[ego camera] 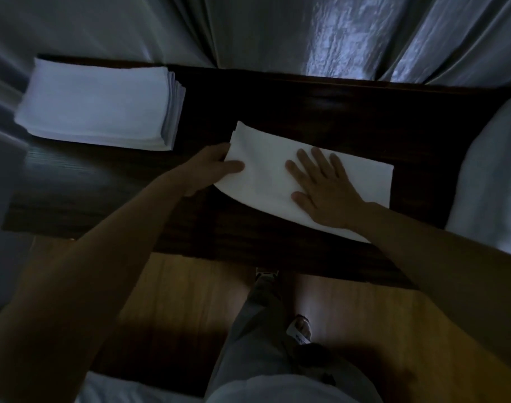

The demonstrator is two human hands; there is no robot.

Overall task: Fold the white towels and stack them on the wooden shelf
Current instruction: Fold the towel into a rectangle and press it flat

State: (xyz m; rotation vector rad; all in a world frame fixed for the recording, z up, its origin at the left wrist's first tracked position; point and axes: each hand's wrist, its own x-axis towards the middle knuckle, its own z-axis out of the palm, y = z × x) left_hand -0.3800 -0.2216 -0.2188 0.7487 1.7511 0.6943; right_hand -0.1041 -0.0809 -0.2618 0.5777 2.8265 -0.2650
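Observation:
A white towel (265, 181), folded into a long strip, lies on the dark wooden shelf (335, 112). My left hand (210, 167) grips its left end, thumb on top and fingers underneath, with that end lifted a little. My right hand (321, 187) lies flat on the towel's middle, fingers spread, pressing it down. At the shelf's left end sits a neat stack of folded white towels (97, 109).
Grey curtains (248, 27) hang right behind the shelf. A white heap of cloth (492, 175) fills the right edge. Below the shelf's front edge are the wooden floor (184, 303), my legs and a sandalled foot (299, 330).

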